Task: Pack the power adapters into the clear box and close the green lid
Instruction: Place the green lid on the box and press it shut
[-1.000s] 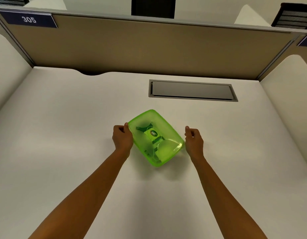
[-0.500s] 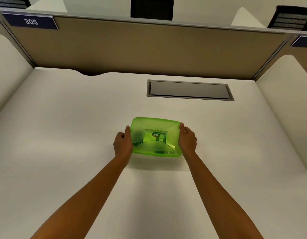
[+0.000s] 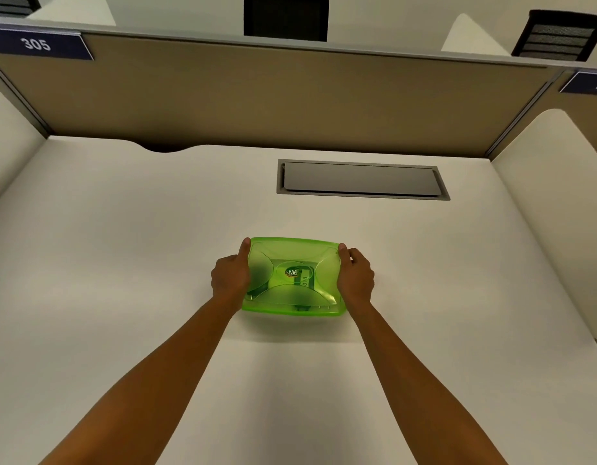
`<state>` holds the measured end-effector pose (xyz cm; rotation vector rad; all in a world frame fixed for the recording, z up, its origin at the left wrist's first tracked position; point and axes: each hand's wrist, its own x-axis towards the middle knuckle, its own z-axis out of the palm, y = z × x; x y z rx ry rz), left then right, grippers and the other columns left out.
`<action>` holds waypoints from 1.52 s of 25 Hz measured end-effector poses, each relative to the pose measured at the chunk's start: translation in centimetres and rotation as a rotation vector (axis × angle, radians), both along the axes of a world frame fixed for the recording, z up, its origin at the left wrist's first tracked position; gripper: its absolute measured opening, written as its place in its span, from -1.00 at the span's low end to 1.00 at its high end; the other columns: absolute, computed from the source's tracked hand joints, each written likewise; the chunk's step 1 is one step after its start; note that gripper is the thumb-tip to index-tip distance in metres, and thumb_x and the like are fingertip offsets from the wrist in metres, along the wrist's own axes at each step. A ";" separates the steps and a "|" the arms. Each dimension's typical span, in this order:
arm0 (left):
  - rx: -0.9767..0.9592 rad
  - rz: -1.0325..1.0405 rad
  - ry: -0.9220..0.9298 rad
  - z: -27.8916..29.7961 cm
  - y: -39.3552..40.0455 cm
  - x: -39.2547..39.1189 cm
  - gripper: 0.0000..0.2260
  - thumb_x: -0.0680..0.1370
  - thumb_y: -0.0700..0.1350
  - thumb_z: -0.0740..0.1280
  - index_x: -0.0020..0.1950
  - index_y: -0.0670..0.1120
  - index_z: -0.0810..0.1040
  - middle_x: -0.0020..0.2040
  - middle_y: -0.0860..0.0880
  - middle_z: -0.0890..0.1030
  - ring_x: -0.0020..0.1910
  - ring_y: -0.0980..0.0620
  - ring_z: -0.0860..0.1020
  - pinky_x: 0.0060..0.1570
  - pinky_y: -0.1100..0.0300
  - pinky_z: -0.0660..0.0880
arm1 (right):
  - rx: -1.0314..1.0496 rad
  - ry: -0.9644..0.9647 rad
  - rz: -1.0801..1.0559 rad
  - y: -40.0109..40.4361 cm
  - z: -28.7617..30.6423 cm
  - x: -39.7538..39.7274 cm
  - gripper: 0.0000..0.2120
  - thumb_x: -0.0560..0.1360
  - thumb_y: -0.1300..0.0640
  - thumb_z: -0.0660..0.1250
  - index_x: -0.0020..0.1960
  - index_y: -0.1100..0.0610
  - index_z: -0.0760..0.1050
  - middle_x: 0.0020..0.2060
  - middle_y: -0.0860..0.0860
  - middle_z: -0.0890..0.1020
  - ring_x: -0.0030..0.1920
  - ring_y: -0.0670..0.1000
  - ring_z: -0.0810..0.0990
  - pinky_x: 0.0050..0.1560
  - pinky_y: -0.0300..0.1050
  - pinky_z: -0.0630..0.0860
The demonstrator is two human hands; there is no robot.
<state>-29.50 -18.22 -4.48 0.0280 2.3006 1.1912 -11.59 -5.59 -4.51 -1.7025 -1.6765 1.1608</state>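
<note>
Box location: box (image 3: 292,308) sits mid-desk (image 3: 122,263), near of the grey hatch (image 3: 361,179), long side square to the viewer.
Lid: green lid (image 3: 292,260) lies on top of the box, covering it edge to edge; whether every edge is snapped down cannot be told.
Contents: dark shapes show through the lid, likely the adapters (image 3: 302,280); count unclear.
Left hand: left hand (image 3: 230,276) grasps the left short end, thumb up along the far-left corner, other fingers hidden against the side.
Right hand: right hand (image 3: 356,278) grasps the right short end, fingers curled over the far-right corner.
Handling, judged: thin plastic, stiff at the rim, flexible across the lid's middle; smooth, so fairly slippery. Adapters inside should make it heavier than it looks and may shift if tilted.
Where to hold: the two short ends, low on the walls; press on the lid rim and corners, not the centre panel.
Risk, judged: squeezing the ends could bow the walls and pop a corner.
</note>
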 end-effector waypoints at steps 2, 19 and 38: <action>0.021 -0.010 -0.006 0.2 -0.1 0.1 -0.42 0.48 0.40 0.22 -0.32 -0.13 0.41 -0.38 -0.07 0.46 -0.38 -0.03 0.39 -0.32 0.09 0.31 | -0.014 0.021 0.008 0.0 -0.1 0.1 -0.60 0.59 -0.20 0.14 -0.26 0.05 0.37 -0.47 -0.03 0.41 -0.28 0.12 0.44 -0.22 -0.08 0.30; 0.101 -0.777 0.757 0.6 -0.4 1.9 -0.65 0.56 -0.01 0.28 0.33 -0.02 0.58 0.41 0.01 0.51 0.50 0.00 0.33 0.46 0.10 0.17 | 0.502 -0.422 0.558 -3.4 0.4 -0.6 -0.26 0.41 -0.51 0.01 0.47 -0.16 0.28 0.51 -0.09 0.30 0.58 0.06 0.09 0.47 0.20 0.23; 0.279 0.006 0.220 1.0 -0.2 2.2 -0.63 0.50 0.12 0.42 0.20 -0.07 0.63 0.02 0.02 0.68 0.10 -0.07 0.60 0.19 0.02 0.51 | -0.007 0.279 -0.116 -1.7 0.3 -0.6 -0.71 0.62 0.01 0.16 0.16 0.12 0.58 -0.01 0.00 0.63 0.09 0.11 0.57 0.11 -0.03 0.48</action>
